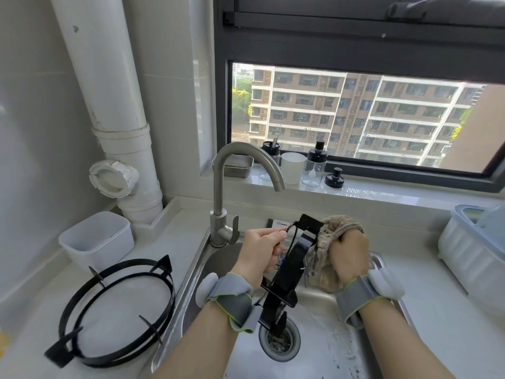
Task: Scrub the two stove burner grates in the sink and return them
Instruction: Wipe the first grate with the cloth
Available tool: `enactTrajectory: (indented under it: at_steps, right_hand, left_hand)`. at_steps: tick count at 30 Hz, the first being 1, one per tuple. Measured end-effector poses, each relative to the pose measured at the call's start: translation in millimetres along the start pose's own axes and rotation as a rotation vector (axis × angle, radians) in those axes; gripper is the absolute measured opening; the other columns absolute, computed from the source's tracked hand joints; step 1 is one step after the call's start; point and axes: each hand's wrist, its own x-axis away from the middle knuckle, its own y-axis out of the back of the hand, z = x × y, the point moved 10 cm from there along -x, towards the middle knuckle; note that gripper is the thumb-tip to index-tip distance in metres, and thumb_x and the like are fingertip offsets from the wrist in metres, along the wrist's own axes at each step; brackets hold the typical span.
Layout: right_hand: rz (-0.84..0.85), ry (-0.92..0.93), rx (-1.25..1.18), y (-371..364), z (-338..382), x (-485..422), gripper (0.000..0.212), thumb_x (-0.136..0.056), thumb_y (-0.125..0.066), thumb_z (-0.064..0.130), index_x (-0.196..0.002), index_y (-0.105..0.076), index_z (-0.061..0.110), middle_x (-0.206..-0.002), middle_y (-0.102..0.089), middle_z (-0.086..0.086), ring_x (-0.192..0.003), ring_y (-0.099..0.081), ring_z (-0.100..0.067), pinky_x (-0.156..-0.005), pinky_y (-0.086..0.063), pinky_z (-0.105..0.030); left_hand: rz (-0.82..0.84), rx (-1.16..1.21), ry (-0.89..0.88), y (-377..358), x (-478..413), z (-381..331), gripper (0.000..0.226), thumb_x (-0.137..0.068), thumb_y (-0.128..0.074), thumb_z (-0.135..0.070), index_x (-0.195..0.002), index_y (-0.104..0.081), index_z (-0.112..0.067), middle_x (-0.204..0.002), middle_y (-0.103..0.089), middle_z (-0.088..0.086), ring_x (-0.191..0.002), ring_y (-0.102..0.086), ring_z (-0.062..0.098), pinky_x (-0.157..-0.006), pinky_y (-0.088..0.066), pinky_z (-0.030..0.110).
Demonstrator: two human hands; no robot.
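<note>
One black burner grate (287,266) stands on edge over the steel sink (325,348), seen nearly side-on. My left hand (259,253) grips its upper rim. My right hand (347,255) holds a beige knitted cloth (325,242) bunched against the grate's right side. The grate's lower end hangs just above the drain strainer (278,343). A second black grate (117,310) lies flat on the white counter left of the sink.
A curved steel faucet (232,173) rises behind the sink, with no water running. A white plastic tub (95,236) stands behind the second grate. A pale dish rack (475,255) sits at the right. Jars and a cup (292,166) line the window sill.
</note>
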Motion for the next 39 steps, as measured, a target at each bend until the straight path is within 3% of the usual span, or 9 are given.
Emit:
enactTrajectory:
  at_steps: [5, 8, 11, 17, 22, 29, 34, 36, 39]
  right_hand:
    - [-0.001, 0.018, -0.093, -5, 3, 8, 0.019, -0.086, -0.051, -0.001, -0.100, -0.062, -0.009, -0.089, -0.053, -0.006, -0.090, -0.056, -0.029, -0.075, -0.036, -0.026]
    - [0.120, 0.002, -0.061, -23, -7, 15, 0.026, -0.086, -0.046, -0.002, -0.109, -0.058, -0.004, -0.106, -0.058, -0.014, -0.083, -0.049, -0.021, -0.072, -0.034, -0.022]
    - [0.011, -0.025, -0.128, -9, -6, 11, 0.030, -0.089, -0.050, 0.002, -0.118, -0.057, -0.003, -0.112, -0.059, -0.015, -0.084, -0.053, -0.020, -0.076, -0.036, -0.017]
    - [-0.048, -0.023, -0.260, 5, -2, 0, 0.024, -0.090, -0.053, 0.006, -0.110, -0.063, -0.004, -0.105, -0.063, -0.012, -0.091, -0.054, -0.022, -0.074, -0.032, -0.014]
    - [0.084, 0.057, -0.226, 3, 10, -8, 0.023, -0.090, -0.054, 0.005, -0.107, -0.064, -0.008, -0.112, -0.063, -0.019, -0.105, -0.058, -0.031, -0.089, -0.038, -0.026]
    - [0.213, 0.116, -0.185, -3, 24, -6, 0.025, -0.085, -0.057, 0.000, -0.108, -0.065, -0.003, -0.105, -0.063, -0.012, -0.102, -0.057, -0.027, -0.082, -0.040, -0.023]
    - [0.107, 0.257, -0.203, 8, 49, 9, 0.022, -0.079, -0.065, -0.002, -0.101, -0.068, -0.007, -0.104, -0.068, -0.018, -0.100, -0.060, -0.020, -0.082, -0.035, -0.009]
    - [0.089, 0.337, -0.241, 11, 61, 21, 0.019, -0.076, -0.068, -0.005, -0.095, -0.070, -0.009, -0.099, -0.069, -0.021, -0.092, -0.055, -0.013, -0.076, -0.032, 0.002]
    - [0.123, 0.372, -0.232, 5, 60, 27, 0.010, -0.076, -0.064, -0.010, -0.084, -0.069, -0.015, -0.087, -0.069, -0.026, -0.080, -0.055, -0.016, -0.067, -0.033, 0.003]
  left_hand:
    - [0.001, 0.067, -0.005, -2, -1, 1, 0.019, -0.093, -0.052, -0.009, -0.089, -0.067, -0.019, -0.040, -0.041, -0.008, -0.027, -0.024, 0.003, -0.031, -0.017, 0.010]
    - [0.021, 0.073, -0.005, -6, -2, -1, 0.020, -0.093, -0.052, -0.009, -0.088, -0.067, -0.019, -0.040, -0.042, -0.007, -0.027, -0.025, 0.003, -0.031, -0.018, 0.010]
    - [0.026, 0.054, -0.005, -4, 1, 1, 0.019, -0.093, -0.052, -0.010, -0.090, -0.067, -0.021, -0.041, -0.042, -0.008, -0.028, -0.025, 0.003, -0.031, -0.018, 0.010]
    - [0.017, 0.052, 0.006, 0, 2, 3, 0.017, -0.093, -0.051, -0.009, -0.093, -0.066, -0.017, -0.040, -0.041, -0.007, -0.027, -0.025, 0.003, -0.030, -0.018, 0.010]
    - [0.020, 0.094, -0.040, 1, 5, 0, 0.018, -0.091, -0.050, -0.004, -0.090, -0.067, -0.009, -0.038, -0.040, -0.003, -0.027, -0.025, 0.005, -0.028, -0.018, 0.013]
    - [0.034, 0.060, -0.088, 2, 2, -4, 0.019, -0.095, -0.047, -0.015, -0.086, -0.062, -0.007, -0.040, -0.043, -0.001, -0.027, -0.030, 0.007, -0.029, -0.022, 0.014]
    - [-0.082, -0.327, 0.013, 14, -18, -9, 0.042, -0.100, -0.034, -0.041, -0.094, -0.063, -0.012, -0.077, -0.065, 0.003, -0.066, -0.055, 0.014, -0.054, -0.041, 0.021]
    - [-0.104, -0.202, 0.108, 16, -26, -5, 0.045, -0.098, -0.036, -0.045, -0.100, -0.060, -0.007, -0.084, -0.062, 0.006, -0.071, -0.055, 0.018, -0.057, -0.044, 0.024]
    - [-0.068, 0.106, 0.246, 6, -26, 6, 0.035, -0.097, -0.045, -0.035, -0.077, -0.054, -0.009, -0.056, -0.055, -0.001, -0.046, -0.050, 0.008, -0.040, -0.041, 0.015]
